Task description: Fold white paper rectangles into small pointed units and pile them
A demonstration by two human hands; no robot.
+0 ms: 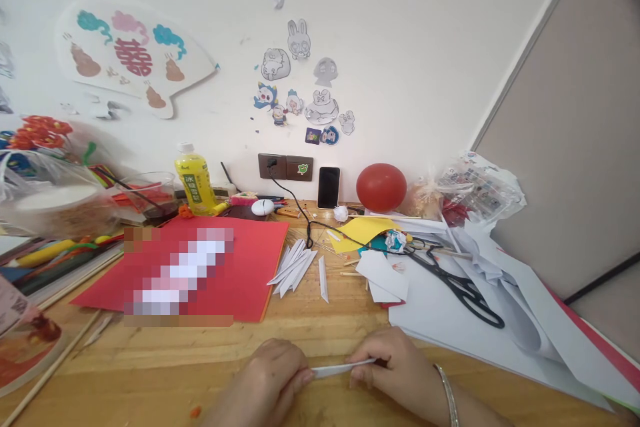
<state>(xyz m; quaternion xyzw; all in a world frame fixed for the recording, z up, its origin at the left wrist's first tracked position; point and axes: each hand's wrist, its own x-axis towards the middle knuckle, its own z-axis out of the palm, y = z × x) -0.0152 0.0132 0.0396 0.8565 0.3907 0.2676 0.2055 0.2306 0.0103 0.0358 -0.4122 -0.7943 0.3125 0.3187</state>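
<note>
Between my two hands, low over the front of the wooden table, is a narrow folded strip of white paper (pixel 333 371). My left hand (pixel 275 370) pinches its left end. The right end sits between the thumb and fingers of my right hand (pixel 387 363), which has a bracelet at the wrist. Beyond my hands lies a pile of folded white paper strips (pixel 295 268) with pointed ends. One more folded strip (pixel 323 279) rests apart, just right of that pile.
Red paper (pixel 250 273) covers the left middle of the table (pixel 320 327). White sheets (pixel 430 320) with black-handled scissors (pixel 465 290) lie at right. Along the wall stand a yellow bottle (pixel 195 180), a phone (pixel 329 188) and a red balloon (pixel 381 187). A black cable (pixel 295 197) crosses there.
</note>
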